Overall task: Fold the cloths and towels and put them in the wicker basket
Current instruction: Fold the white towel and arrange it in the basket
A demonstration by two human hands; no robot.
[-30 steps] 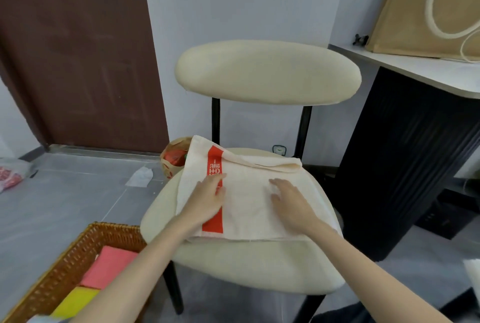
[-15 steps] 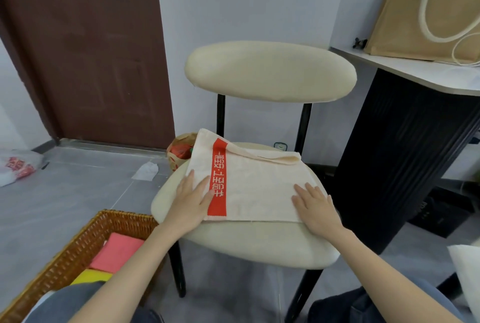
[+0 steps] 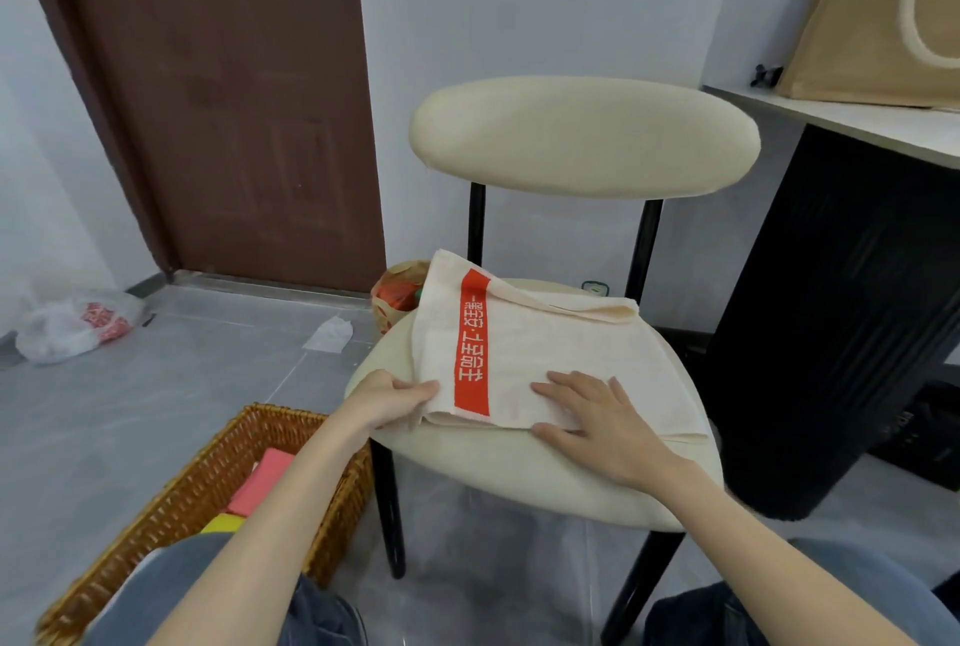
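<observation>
Cream chair seat (image 3: 519, 479) on a grey tile floor carries the folded towel (image 3: 550, 354) with its red stripe (image 3: 472, 349). Left hand (image 3: 387, 398) pinches the towel's near-left corner, fingers curled on the edge. Right hand (image 3: 597, 416) lies flat on the near-right part, fingers straight, holding nothing. Towel looks soft, light, floppy; layers probably slide, so grip near corners through all layers. Wicker basket (image 3: 197, 484) sits on the floor near left, pink cloth (image 3: 262, 481) inside.

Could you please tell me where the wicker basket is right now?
In the head view, the wicker basket stands on the floor at lower left, beside the chair's front left leg, partly hidden by the person's left arm.
</observation>
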